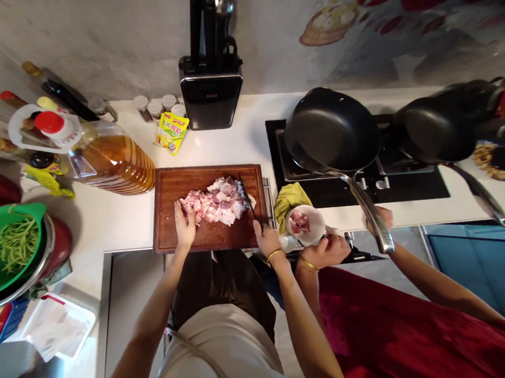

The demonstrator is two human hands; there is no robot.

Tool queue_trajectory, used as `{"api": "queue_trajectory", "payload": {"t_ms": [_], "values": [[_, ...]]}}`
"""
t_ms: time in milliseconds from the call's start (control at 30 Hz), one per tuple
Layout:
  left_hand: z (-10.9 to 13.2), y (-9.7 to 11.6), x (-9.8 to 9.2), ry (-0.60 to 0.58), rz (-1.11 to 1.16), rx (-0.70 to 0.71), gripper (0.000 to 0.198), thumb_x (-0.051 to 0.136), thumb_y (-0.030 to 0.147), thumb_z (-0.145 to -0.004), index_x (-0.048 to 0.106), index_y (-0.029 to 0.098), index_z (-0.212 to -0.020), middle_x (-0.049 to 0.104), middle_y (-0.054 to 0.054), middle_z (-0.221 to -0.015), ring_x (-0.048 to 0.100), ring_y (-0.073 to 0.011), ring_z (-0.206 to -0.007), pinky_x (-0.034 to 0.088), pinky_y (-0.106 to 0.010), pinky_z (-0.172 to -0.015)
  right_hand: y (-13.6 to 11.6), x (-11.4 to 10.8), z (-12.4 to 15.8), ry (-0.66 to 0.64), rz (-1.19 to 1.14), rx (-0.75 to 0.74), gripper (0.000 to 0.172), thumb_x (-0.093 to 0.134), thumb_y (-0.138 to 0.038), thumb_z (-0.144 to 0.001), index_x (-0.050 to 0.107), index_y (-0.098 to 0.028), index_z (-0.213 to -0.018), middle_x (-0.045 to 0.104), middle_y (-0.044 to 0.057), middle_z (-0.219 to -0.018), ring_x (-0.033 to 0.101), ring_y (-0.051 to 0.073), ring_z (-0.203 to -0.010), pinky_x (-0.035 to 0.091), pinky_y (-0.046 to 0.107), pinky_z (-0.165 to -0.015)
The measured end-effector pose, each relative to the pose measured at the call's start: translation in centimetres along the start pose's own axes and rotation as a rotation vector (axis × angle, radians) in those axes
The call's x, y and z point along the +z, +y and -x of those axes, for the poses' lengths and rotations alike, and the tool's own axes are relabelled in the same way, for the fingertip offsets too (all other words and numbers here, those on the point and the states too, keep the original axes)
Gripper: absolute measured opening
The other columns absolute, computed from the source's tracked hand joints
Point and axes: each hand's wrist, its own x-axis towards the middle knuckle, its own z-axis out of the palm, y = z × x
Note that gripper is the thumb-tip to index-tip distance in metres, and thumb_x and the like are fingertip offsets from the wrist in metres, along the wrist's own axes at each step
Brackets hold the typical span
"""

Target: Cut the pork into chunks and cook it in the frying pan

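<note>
Grips a knife in the right hand, with thumb and fingers curled tightly around the handle. Holds the thin, dark blade edge-on at the right end of the meat. Cups the left hand against the opposite end, fingers extended and thumb parted, with a palm not closed on anything. Lies between both hands, that meat: a loose heap of pale pink and white chunks, moist and uneven. Rests on a rectangular board of reddish-brown wood, smooth and grooved near the rim.

Just right of the knife hand, a round white bowl with more meat inside, a co-worker's fist at the near rim, and a crumpled yellow-green cloth behind.

Well left of the left hand, a green plastic colander of slender green strips. Nearer on that side, a ribbed, clear plastic jug of amber liquid.

Beyond both hands, a glossy yellow packet, small lidded jars and a boxy black knife block. Farther right, a deep, matte black wok with a shiny metal handle.
</note>
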Motion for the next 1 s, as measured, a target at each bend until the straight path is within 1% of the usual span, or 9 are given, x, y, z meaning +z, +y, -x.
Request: {"api": "queue_trajectory", "payload": {"t_ms": [100,233,433,500,600,700,800,900,1000], "values": [[-0.1,0.7,0.6,-0.031,0.058,0.101,0.057,0.054,0.044,-0.085,0.043,0.022,-0.137,0.029,-0.011,-0.152,0.016,-0.0216,-0.144,0.007,-0.041,-0.117,-1.2,0.7,0.3,-0.053,0.110,0.026,0.051,0.026,-0.051,-0.094,0.060,-0.017,-0.078,0.069,0.016,-0.077,0.067,0.026,-0.076,0.047,0.035,-0.070],[-1.6,3.1,1.7,-0.065,-0.225,0.317,0.049,0.060,0.033,-0.080,0.055,0.024,-0.127,0.036,-0.010,-0.148,0.016,-0.0299,-0.142,-0.004,-0.051,-0.116,-0.3,-0.7,0.9,0.051,0.202,0.002,0.056,0.027,-0.057,-0.092,0.063,-0.016,-0.077,0.068,0.016,-0.071,0.067,0.026,-0.076,0.049,0.035,-0.070],[-6.1,6.0,3.9,-0.407,-0.637,0.538,0.036,0.058,0.018,-0.073,0.065,0.021,-0.108,0.063,-0.011,-0.112,0.039,-0.0323,-0.125,-0.006,-0.058,-0.113,2.1,-8.5,-0.2,0.181,0.185,-0.242,0.045,0.033,-0.047,-0.094,0.067,-0.023,-0.078,0.069,0.014,-0.077,0.065,0.030,-0.093,0.045,0.051,-0.091],[-6.8,6.5,4.4,-0.454,-0.741,0.586,0.032,0.058,0.017,-0.070,0.066,0.020,-0.101,0.065,-0.011,-0.102,0.046,-0.0319,-0.116,-0.005,-0.060,-0.113,1.0,-11.2,-1.1,0.174,0.207,-0.449,0.037,0.036,-0.038,-0.095,0.068,-0.024,-0.084,0.070,0.014,-0.084,0.064,0.030,-0.096,0.044,0.055,-0.092],[-6.8,6.9,4.5,-0.447,-0.770,0.633,0.021,0.057,0.019,-0.071,0.066,0.020,-0.090,0.066,-0.010,-0.092,0.050,-0.0308,-0.108,-0.004,-0.060,-0.112,-3.3,-13.1,-2.0,0.090,0.324,-0.758,0.032,0.034,-0.023,-0.096,0.066,-0.027,-0.098,0.069,0.009,-0.096,0.061,0.025,-0.103,0.045,0.051,-0.092],[-6.3,6.8,3.8,-0.384,-0.681,0.622,0.008,0.059,0.022,-0.071,0.063,0.022,-0.078,0.066,-0.007,-0.087,0.052,-0.0296,-0.105,-0.001,-0.060,-0.112,-9.0,-12.4,-2.6,0.031,0.520,-1.019,0.034,0.034,-0.012,-0.095,0.059,-0.030,-0.109,0.065,0.003,-0.110,0.054,0.020,-0.110,0.044,0.049,-0.092],[-6.1,6.6,2.7,-0.327,-0.525,0.565,0.005,0.063,0.022,-0.069,0.057,0.021,-0.069,0.065,-0.003,-0.081,0.055,-0.0269,-0.101,0.005,-0.058,-0.112,-13.4,-10.0,-2.9,-0.029,0.567,-1.246,0.029,0.038,-0.012,-0.095,0.055,-0.026,-0.114,0.061,0.004,-0.118,0.051,0.020,-0.111,0.044,0.046,-0.089],[-6.4,6.5,1.5,-0.284,-0.246,0.390,0.011,0.061,0.026,-0.074,0.053,0.020,-0.071,0.061,0.001,-0.072,0.059,-0.0195,-0.082,0.028,-0.051,-0.105,-15.7,-7.2,-2.7,-0.063,0.538,-1.247,0.023,0.039,-0.022,-0.097,0.057,-0.020,-0.112,0.061,0.009,-0.113,0.052,0.021,-0.105,0.044,0.043,-0.086],[-6.7,6.4,0.4,-0.321,0.168,0.166,0.019,0.061,0.036,-0.079,0.051,0.020,-0.083,0.061,0.002,-0.071,0.059,-0.0146,-0.069,0.047,-0.035,-0.080,-16.8,-4.9,-2.3,-0.097,0.528,-1.157,0.025,0.039,-0.026,-0.097,0.060,-0.019,-0.107,0.063,0.010,-0.108,0.053,0.021,-0.101,0.044,0.040,-0.084]]}}
